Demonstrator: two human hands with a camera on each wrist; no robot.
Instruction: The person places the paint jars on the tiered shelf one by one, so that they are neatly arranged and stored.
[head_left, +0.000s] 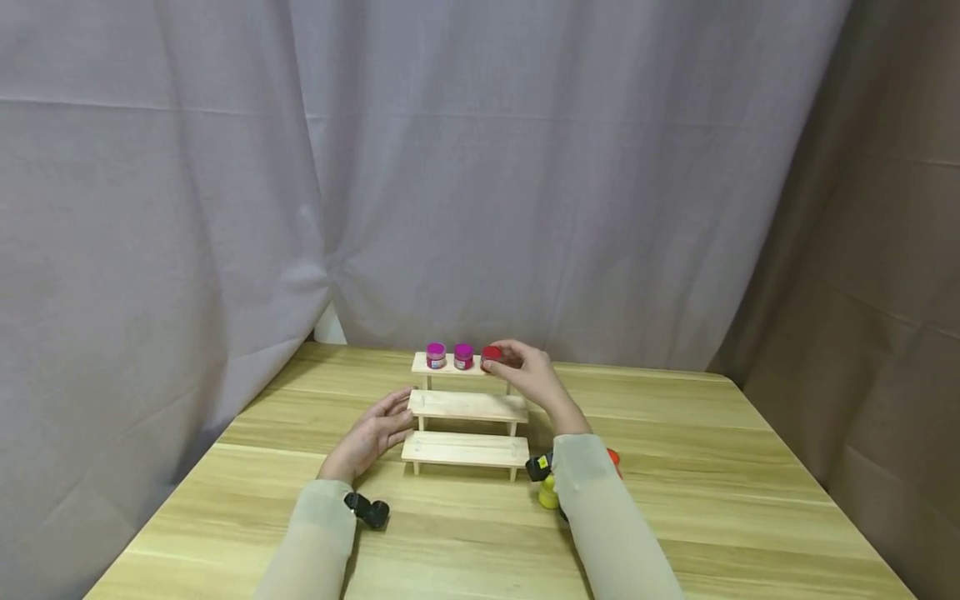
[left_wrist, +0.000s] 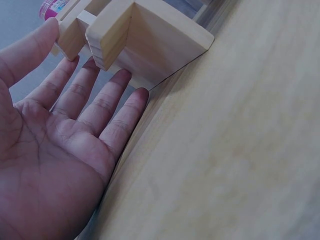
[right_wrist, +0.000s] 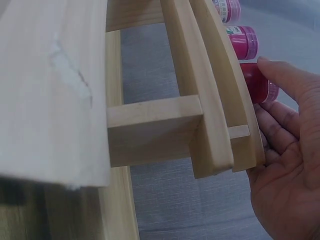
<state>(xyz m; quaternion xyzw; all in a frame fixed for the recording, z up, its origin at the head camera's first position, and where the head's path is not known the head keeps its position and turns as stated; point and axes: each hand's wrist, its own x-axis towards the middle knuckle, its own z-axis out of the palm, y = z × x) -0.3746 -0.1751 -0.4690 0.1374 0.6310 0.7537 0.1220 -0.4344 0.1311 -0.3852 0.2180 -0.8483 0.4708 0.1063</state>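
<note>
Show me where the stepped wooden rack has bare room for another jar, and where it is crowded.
The middle step and bottom step of the rack are bare. The top step is crowded: two pink-lidded jars, then the red-lidded jar held by the right hand. The left hand blocks the rack's left end.

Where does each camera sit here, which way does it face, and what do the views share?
Head: worn high, facing forward and down over the table at the wooden stepped rack and curtain; both sleeves and hands show, the right hand at the red jar.
Left wrist: low at the table, looking along the open left hand touching the rack's end.
Right wrist: low beside the rack, looking past its steps to the jars; fingers on the red jar.
Shared: rack in all three; red jar in head and right wrist views.
</note>
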